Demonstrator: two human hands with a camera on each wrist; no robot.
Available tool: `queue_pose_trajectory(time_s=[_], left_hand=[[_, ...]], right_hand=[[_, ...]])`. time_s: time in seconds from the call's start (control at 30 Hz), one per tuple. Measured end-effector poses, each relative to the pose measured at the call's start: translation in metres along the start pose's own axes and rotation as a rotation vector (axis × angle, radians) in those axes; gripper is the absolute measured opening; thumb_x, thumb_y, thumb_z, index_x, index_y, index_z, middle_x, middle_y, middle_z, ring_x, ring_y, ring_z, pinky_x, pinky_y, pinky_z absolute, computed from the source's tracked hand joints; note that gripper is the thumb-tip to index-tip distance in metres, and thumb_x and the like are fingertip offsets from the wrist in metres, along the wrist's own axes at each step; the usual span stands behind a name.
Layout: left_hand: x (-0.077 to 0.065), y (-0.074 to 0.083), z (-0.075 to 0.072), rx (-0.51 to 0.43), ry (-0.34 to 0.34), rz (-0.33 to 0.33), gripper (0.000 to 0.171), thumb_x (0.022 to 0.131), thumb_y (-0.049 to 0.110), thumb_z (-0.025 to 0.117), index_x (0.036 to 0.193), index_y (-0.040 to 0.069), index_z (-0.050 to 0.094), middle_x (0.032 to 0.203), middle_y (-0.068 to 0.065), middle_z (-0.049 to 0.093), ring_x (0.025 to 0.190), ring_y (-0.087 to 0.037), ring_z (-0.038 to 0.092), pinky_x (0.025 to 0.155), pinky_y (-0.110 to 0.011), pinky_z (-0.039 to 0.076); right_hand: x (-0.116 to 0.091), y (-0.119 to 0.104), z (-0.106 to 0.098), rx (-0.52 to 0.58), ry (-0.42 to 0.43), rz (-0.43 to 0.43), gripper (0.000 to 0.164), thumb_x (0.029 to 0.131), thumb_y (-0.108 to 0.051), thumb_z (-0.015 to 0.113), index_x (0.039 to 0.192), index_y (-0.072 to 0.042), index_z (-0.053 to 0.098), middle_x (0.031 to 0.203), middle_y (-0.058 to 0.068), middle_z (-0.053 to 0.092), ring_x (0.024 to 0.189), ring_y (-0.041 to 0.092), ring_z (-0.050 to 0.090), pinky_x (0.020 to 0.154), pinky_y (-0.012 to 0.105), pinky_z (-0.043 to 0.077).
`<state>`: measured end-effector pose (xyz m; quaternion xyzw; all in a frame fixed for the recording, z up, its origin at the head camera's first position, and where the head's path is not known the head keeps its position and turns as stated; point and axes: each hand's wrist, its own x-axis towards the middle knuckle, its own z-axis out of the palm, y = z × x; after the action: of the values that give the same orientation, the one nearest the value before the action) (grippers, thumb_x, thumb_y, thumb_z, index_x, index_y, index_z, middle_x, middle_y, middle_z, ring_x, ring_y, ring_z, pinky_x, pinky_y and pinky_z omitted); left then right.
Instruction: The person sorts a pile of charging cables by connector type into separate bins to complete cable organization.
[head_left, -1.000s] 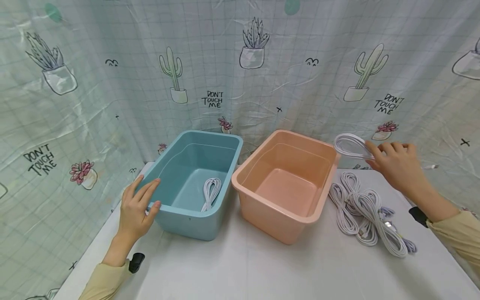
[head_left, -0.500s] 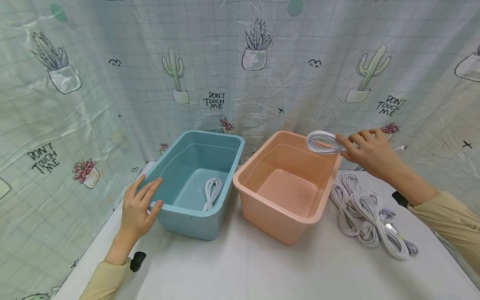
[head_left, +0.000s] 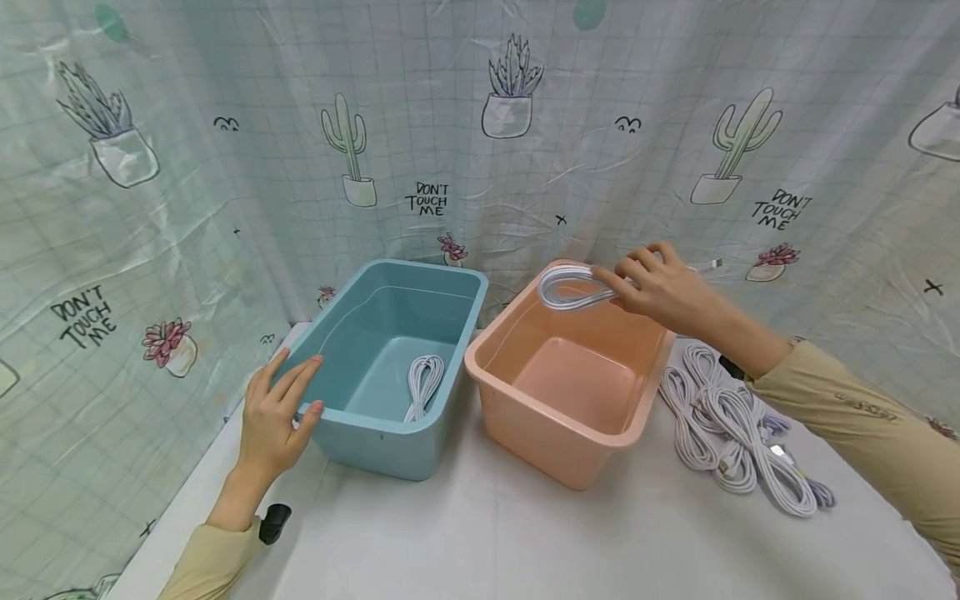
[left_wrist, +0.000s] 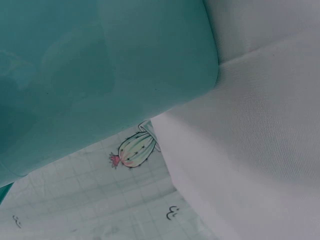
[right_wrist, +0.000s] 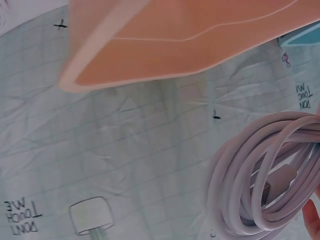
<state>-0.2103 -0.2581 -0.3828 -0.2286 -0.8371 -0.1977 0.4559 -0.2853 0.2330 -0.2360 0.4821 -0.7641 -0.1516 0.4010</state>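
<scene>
Above the far part of the orange bin (head_left: 555, 417), my right hand (head_left: 660, 287) pinches a coiled white USB cable (head_left: 567, 297). One plug of that cable sticks out behind the hand; in the right wrist view another connector (right_wrist: 280, 184) shows inside the coil (right_wrist: 235, 185). My left hand (head_left: 272, 421) rests at the near left corner of the blue bin (head_left: 375, 423), fingers extended over its rim. A bundled white cable (head_left: 425, 385) lies inside the blue bin. The left wrist view shows the bin's outer wall (left_wrist: 110, 75) but not the hand.
To the right of the orange bin, several coiled white and greyish cables (head_left: 738, 429) lie heaped on the white table (head_left: 480, 542). A curtain (head_left: 555, 167) printed with cacti hangs behind and to the left. The two bins stand side by side, close together.
My right hand has carried the coiled cable leftward, from above the cable heap to over the orange bin. The left hand has stayed at the blue bin's corner.
</scene>
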Motion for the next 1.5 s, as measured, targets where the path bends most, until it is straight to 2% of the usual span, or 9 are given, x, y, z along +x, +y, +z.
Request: queue_pose_trajectory(time_s=[0.03, 0.13, 0.37, 0.57, 0.8, 1.03, 1.2, 1.37, 1.5], left_hand=[[0.000, 0.000, 0.000, 0.001, 0.000, 0.000, 0.060, 0.090, 0.051, 0.031, 0.120, 0.007, 0.056, 0.109, -0.017, 0.062, 0.124, -0.037, 0.039, 0.101, -0.054, 0.024], [-0.001, 0.000, 0.000, 0.001, 0.002, -0.002, 0.060, 0.089, 0.051, 0.031, 0.121, 0.007, 0.056, 0.109, -0.017, 0.062, 0.123, -0.038, 0.039, 0.101, -0.054, 0.024], [-0.001, 0.000, 0.000, -0.002, 0.001, -0.005, 0.059, 0.089, 0.051, 0.031, 0.121, 0.007, 0.056, 0.109, -0.017, 0.061, 0.126, -0.034, 0.037, 0.101, -0.054, 0.024], [0.000, 0.000, 0.000, -0.005, -0.004, -0.006, 0.060, 0.089, 0.051, 0.031, 0.120, 0.007, 0.056, 0.110, -0.017, 0.061, 0.126, -0.034, 0.037, 0.101, -0.054, 0.024], [-0.001, -0.001, -0.001, -0.008, 0.003, -0.005, 0.060, 0.089, 0.051, 0.031, 0.120, 0.006, 0.057, 0.109, -0.016, 0.062, 0.123, -0.038, 0.040, 0.100, -0.054, 0.024], [0.000, -0.001, 0.000, -0.013, -0.002, -0.003, 0.060, 0.089, 0.052, 0.031, 0.120, 0.006, 0.056, 0.110, -0.017, 0.061, 0.123, -0.038, 0.039, 0.100, -0.055, 0.024], [0.001, -0.001, 0.000, -0.010, 0.002, -0.004, 0.061, 0.089, 0.052, 0.031, 0.120, 0.006, 0.057, 0.109, -0.017, 0.062, 0.122, -0.038, 0.040, 0.098, -0.056, 0.025], [0.001, -0.001, 0.001, -0.011, 0.003, -0.008, 0.060, 0.089, 0.051, 0.031, 0.120, 0.006, 0.056, 0.109, -0.017, 0.061, 0.125, -0.035, 0.038, 0.099, -0.055, 0.025], [0.000, -0.001, 0.001, -0.008, 0.000, -0.010, 0.060, 0.089, 0.052, 0.031, 0.120, 0.007, 0.056, 0.110, -0.017, 0.061, 0.125, -0.035, 0.038, 0.099, -0.055, 0.025]], right_hand=[[0.004, -0.001, 0.001, -0.004, 0.000, -0.012, 0.036, 0.091, -0.029, 0.047, 0.118, -0.007, 0.051, 0.085, 0.012, 0.054, 0.080, 0.030, 0.052, 0.074, 0.046, 0.041], [0.017, -0.004, 0.004, -0.003, 0.003, -0.049, 0.053, 0.074, -0.023, 0.065, 0.121, -0.006, 0.048, 0.087, 0.011, 0.054, 0.080, 0.030, 0.052, 0.075, 0.045, 0.041], [0.048, -0.014, 0.011, 0.009, 0.067, -0.119, 0.030, 0.090, -0.015, 0.045, 0.118, -0.005, 0.049, 0.088, 0.010, 0.053, 0.082, 0.028, 0.052, 0.075, 0.043, 0.040], [0.073, -0.024, 0.016, -0.012, 0.074, -0.173, 0.035, 0.085, -0.003, 0.053, 0.119, -0.005, 0.050, 0.085, 0.009, 0.052, 0.084, 0.027, 0.051, 0.076, 0.040, 0.041], [0.105, -0.036, 0.023, -0.021, 0.048, -0.214, 0.039, 0.083, 0.005, 0.050, 0.121, -0.006, 0.049, 0.089, 0.008, 0.054, 0.090, 0.026, 0.052, 0.080, 0.039, 0.041], [0.131, -0.046, 0.031, 0.023, 0.049, -0.249, 0.040, 0.084, 0.006, 0.050, 0.121, -0.007, 0.047, 0.090, 0.008, 0.055, 0.092, 0.026, 0.051, 0.082, 0.039, 0.040], [0.148, -0.055, 0.034, -0.016, 0.028, -0.285, 0.038, 0.085, 0.002, 0.051, 0.121, -0.008, 0.046, 0.092, 0.007, 0.056, 0.094, 0.026, 0.052, 0.085, 0.039, 0.041], [0.165, -0.064, 0.038, -0.035, -0.006, -0.322, 0.034, 0.089, 0.000, 0.044, 0.121, -0.011, 0.044, 0.094, 0.006, 0.054, 0.096, 0.026, 0.051, 0.085, 0.039, 0.041], [0.177, -0.071, 0.042, -0.039, 0.002, -0.352, 0.032, 0.092, 0.000, 0.038, 0.121, -0.013, 0.043, 0.094, 0.005, 0.053, 0.096, 0.026, 0.051, 0.083, 0.039, 0.040]])
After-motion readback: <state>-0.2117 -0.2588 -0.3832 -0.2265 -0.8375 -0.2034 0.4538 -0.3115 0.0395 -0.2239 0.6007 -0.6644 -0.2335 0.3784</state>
